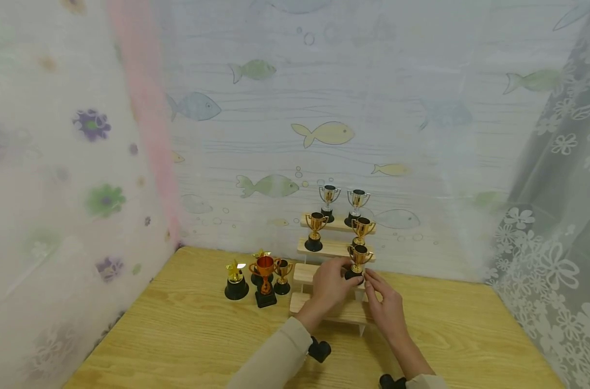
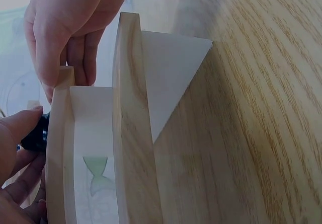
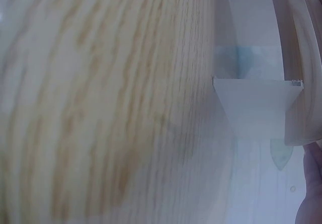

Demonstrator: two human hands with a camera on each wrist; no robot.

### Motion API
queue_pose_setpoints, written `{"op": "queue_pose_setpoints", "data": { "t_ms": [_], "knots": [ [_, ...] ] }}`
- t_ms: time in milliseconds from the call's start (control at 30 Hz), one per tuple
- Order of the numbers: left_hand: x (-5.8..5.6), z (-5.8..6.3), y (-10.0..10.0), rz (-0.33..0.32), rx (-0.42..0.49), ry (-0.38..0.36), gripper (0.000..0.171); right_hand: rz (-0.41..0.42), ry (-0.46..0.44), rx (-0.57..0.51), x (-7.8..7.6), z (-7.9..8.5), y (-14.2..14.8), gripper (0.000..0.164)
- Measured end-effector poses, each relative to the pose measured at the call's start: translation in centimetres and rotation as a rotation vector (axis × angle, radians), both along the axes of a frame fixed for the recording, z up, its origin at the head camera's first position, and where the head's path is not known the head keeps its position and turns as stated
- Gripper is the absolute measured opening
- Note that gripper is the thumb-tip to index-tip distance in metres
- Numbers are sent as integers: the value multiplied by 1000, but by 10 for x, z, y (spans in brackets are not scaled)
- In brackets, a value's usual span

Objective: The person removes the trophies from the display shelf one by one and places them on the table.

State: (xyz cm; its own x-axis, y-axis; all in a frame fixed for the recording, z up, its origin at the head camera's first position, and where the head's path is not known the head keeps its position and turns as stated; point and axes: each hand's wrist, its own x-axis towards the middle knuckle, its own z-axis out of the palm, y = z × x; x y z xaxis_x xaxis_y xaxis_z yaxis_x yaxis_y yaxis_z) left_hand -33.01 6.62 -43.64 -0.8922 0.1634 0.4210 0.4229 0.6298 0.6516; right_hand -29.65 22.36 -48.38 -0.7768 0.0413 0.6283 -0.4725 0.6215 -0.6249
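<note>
In the head view, my left hand [image 1: 331, 283] pinches the black base of a small gold trophy cup [image 1: 360, 258] at the right end of the second step from the bottom of a tiered wooden stand [image 1: 302, 274]. The left wrist view shows its thumb on that black base [image 2: 37, 136]. My right hand [image 1: 387, 305] is beside the trophy at the step's right end, its fingers fairly straight and near the base. Two silver trophies [image 1: 329, 198] stand on the top step. On the step below are two gold ones [image 1: 316, 224], the right one partly hidden.
Left of the stand, a star trophy [image 1: 235, 278], an orange-red cup [image 1: 265, 275] and a smaller gold cup [image 1: 282, 273] stand on the wooden table [image 1: 178, 335], with another star trophy [image 1: 261, 254] partly hidden behind. A fish-patterned curtain [image 1: 421, 162] hangs behind. White triangular supports [image 2: 171, 58] hold the steps.
</note>
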Motion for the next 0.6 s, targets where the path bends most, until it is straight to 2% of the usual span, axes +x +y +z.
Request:
{"op": "queue_pose_setpoints", "data": {
  "t_ms": [600],
  "knots": [
    [-1, 0, 1, 8, 8, -15, 34, 5, -5, -6, -2, 0, 0, 29]
  ]
}}
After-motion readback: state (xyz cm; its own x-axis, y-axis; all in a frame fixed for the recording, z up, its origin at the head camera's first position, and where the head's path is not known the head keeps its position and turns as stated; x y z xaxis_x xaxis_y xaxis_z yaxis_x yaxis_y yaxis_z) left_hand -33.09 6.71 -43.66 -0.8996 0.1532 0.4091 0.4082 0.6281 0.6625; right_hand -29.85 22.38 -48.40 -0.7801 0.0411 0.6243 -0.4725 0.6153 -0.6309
